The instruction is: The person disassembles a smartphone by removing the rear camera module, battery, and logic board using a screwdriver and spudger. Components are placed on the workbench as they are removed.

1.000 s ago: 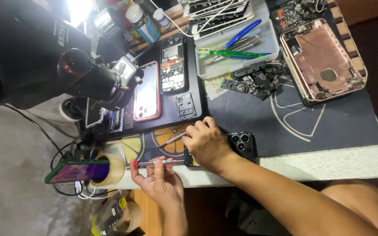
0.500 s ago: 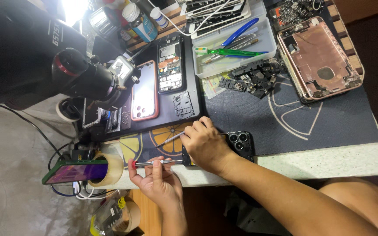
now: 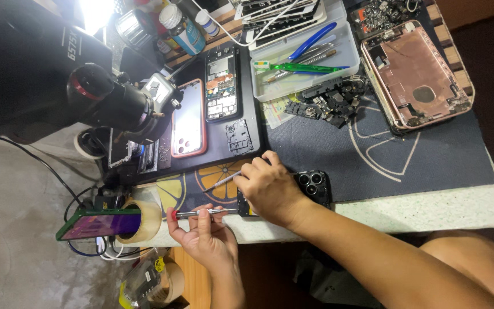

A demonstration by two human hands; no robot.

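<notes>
Leftmost, a green-cased phone with a purple-lit screen (image 3: pixel 101 224) lies propped on a roll of clear tape (image 3: pixel 144 220) at the bench edge, seemingly parked there out of the way. Next comes the left hand (image 3: pixel 204 234), palm up just off the table's front edge, its fingers closed around a slim silver screwdriver with a red end cap (image 3: pixel 201 213). That tool's long axis runs nearly level across the view, red cap to the left and tip to the right, aimed at the edge of the dark phone with a cluster of camera lenses (image 3: pixel 310 186). Holding it low and flat like this probably lets the tip meet the phone's side squarely.

Further right, the right hand (image 3: pixel 270 189) rests on top of that phone, apparently pinning it to the dark blue work mat with white line art (image 3: pixel 407 154), while its fingers pinch a thin silver-handled tool (image 3: pixel 223 182) that slants down to the left. Beyond, at the mat's far right, a rose-gold phone back housing (image 3: pixel 415 74) lies open side up.
</notes>
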